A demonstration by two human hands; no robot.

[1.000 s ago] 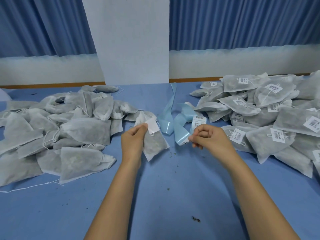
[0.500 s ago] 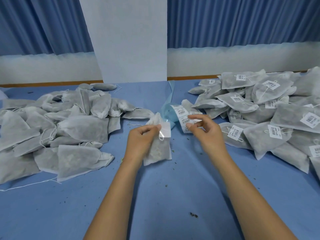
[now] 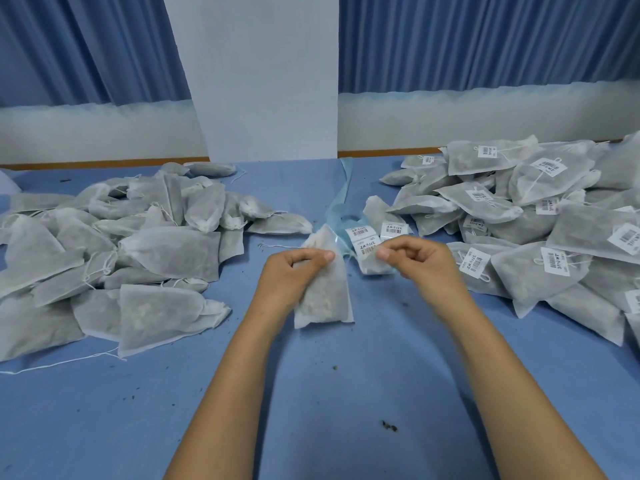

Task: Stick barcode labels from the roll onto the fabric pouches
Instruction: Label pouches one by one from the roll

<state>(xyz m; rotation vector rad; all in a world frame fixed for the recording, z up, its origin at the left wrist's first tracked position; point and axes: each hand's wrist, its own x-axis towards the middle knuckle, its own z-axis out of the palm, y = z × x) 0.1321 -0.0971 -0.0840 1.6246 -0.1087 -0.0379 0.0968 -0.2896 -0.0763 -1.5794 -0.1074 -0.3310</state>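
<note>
The task was judged to be roughly at its midpoint, to the extent that the two heaps could be compared. A large pile of labelled pouches (image 3: 519, 216), each with a white barcode sticker where its face was shown, was spread along the right edge of the counter (image 3: 311, 393). A comparable pile of bare pouches (image 3: 166, 247) was left toward the left edge, with no sticker seen on any of them. Between the heaps, near the middle of the counter, one pouch (image 3: 327, 292) was gripped at its upper part by the left hand (image 3: 294, 271), fingers and thumb curled round it; no sticker was visible on its face. Just beside it, the label strip (image 3: 363, 239), with several barcode labels on pale blue backing, was pinched at its near end by the curled fingers of the right hand (image 3: 422, 261). Whether a label had been lifted free could not be told through the blur. The held pouch was taken as the next to be labelled.
</note>
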